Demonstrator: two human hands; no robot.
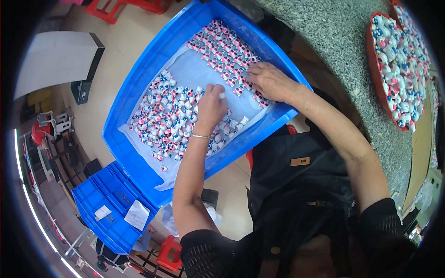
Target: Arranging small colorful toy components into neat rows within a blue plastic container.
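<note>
A deep blue plastic bin (127, 88), lined with a white sheet (185, 69), holds many small white figurines with pink and blue parts. On the left lies a loose heap of figurines (167, 116); at the far right others stand in neat rows (227, 48). My left hand (211, 107), a metal bangle on its wrist, is closed at the heap's right edge, with a whitish bit showing by its thumb. My right hand (270, 82) reaches over the bin's right wall, its fingers bent together at the edge of the rows; what lies under its fingertips is hidden.
A speckled stone counter (320, 28) runs along the right, bearing a red basin (374, 69) heaped with similar figurines. Another blue bin (99, 185) with paper slips stands at lower left. Red stools (169, 252) and a grey-white panel (58, 58) stand around. A person (111, 255) is at lower left.
</note>
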